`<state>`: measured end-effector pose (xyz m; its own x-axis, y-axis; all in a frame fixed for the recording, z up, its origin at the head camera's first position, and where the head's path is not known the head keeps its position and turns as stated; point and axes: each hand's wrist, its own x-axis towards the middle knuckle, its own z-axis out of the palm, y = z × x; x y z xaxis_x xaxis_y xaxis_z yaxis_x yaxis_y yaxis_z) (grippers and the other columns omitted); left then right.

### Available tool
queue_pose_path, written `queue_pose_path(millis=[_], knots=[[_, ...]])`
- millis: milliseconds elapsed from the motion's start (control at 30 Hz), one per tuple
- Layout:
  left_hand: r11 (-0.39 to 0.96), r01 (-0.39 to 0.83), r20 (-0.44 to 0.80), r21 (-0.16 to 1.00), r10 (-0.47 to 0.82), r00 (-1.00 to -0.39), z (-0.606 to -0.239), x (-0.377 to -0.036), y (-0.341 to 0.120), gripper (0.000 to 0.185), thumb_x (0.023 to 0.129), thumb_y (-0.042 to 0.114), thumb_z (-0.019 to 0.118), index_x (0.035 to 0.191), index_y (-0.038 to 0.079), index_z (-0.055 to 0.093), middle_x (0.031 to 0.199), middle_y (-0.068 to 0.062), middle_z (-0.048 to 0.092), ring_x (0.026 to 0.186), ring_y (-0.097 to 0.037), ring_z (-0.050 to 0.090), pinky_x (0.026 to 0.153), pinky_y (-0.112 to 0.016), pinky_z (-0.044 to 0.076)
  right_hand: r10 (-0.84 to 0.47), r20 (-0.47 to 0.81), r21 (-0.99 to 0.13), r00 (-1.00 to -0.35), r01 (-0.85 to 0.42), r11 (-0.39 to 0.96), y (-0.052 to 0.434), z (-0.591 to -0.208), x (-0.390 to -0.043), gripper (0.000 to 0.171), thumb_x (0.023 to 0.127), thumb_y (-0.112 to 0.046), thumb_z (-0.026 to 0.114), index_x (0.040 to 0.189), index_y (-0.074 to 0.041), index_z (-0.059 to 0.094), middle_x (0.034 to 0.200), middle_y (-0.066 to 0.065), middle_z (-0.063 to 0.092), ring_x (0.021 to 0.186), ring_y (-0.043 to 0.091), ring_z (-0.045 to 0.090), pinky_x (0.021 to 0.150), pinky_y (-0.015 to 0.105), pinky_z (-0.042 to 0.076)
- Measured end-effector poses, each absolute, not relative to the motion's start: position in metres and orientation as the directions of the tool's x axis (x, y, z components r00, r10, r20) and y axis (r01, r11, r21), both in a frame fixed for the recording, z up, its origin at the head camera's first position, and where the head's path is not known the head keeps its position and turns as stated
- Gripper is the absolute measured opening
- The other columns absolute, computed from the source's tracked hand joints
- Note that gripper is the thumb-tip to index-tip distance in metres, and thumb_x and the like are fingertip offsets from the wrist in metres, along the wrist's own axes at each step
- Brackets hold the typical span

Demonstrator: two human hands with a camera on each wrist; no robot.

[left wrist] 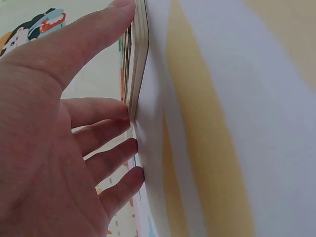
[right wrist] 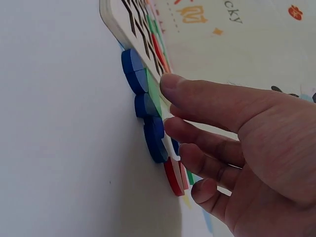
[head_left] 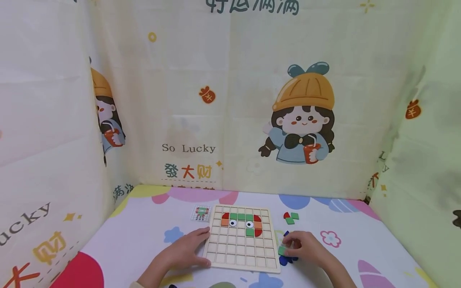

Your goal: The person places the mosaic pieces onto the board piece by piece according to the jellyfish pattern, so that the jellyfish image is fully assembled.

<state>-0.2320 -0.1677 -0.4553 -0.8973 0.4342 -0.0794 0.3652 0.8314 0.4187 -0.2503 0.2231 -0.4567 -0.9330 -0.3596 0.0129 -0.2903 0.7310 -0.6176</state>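
Observation:
A pale wooden grid board point(head_left: 241, 256) lies on the table. My left hand point(head_left: 189, 248) rests against its left side, thumb at the near left corner. In the left wrist view, the fingers touch the board's edge point(left wrist: 140, 54) and are only slightly bent. On the board are green squares point(head_left: 242, 217), red rounded corners, orange pieces and two eye pieces point(head_left: 249, 225). Right of the board, my right hand point(head_left: 302, 246) pinches a green square point(head_left: 282, 251) between thumb and forefinger. Blue rounded pieces point(right wrist: 143, 106) lie just beside and beneath it, partly hidden by the hand.
A small pattern card point(head_left: 200, 213) lies at the board's far left corner. Beyond my right hand sit a red piece point(head_left: 286, 215) and green ones point(head_left: 294, 216). Printed cloth walls point(head_left: 245, 176) enclose the table at the back and sides.

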Motion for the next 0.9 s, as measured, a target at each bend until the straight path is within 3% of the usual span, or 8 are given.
queue_pose_path(millis=[433,900], knots=[[0.835,0.385,-0.068,0.394,0.444,-0.893,-0.4562,-0.2345,-0.1681,0.091,0.066,0.064,0.067,0.139,0.017,0.04,0.147,0.002,0.034,0.134,-0.026,0.034,0.106,-0.048,0.035,-0.37,-0.02,-0.608,-0.929,-0.282,0.742,0.2225,-0.459,-0.2508,0.025,0.07,-0.037,0.076,0.088,-0.023,0.067,0.071,-0.005,0.055,0.062,0.007,0.047,0.052,0.018,0.041],[0.838,0.376,-0.079,0.395,0.439,-0.895,-0.455,-0.235,-0.1671,0.091,0.065,0.064,0.067,0.138,0.016,0.041,0.147,0.002,0.034,0.134,-0.027,0.034,0.105,-0.049,0.034,-0.321,-0.012,-0.583,-0.947,-0.254,0.771,0.2192,-0.4585,-0.2517,0.015,0.074,-0.024,0.074,0.088,-0.023,0.068,0.071,-0.006,0.054,0.064,0.008,0.047,0.052,0.019,0.041]])
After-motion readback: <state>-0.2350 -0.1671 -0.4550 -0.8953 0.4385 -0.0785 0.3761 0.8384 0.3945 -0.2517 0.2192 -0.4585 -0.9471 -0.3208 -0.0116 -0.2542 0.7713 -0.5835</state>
